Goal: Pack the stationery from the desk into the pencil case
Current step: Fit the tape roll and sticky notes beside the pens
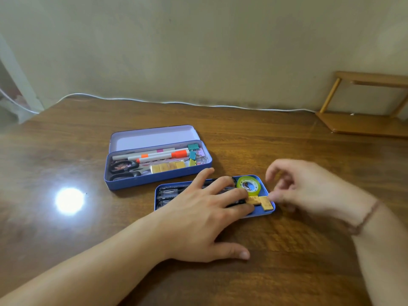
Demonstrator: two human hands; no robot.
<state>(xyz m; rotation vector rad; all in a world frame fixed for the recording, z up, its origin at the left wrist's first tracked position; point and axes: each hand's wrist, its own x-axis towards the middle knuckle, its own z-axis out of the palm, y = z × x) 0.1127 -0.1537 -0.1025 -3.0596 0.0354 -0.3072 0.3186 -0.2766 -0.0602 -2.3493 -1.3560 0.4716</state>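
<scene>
Nearest, the left hand (205, 208) is laid flat with straight fingers pressed on the dark pens in a shallow blue metal tray (257, 214) on the brown wooden desk (88, 228). Just beyond, the right hand (309, 186) is held blurred, fingers loosely curled at the tray's right end beside two tan rectangular erasers (260, 202) and a green tape roll (249, 185); whether anything is pinched cannot be told. Farther back, an open blue metal pencil case (154, 181) is seen holding markers, scissors and binder clips.
</scene>
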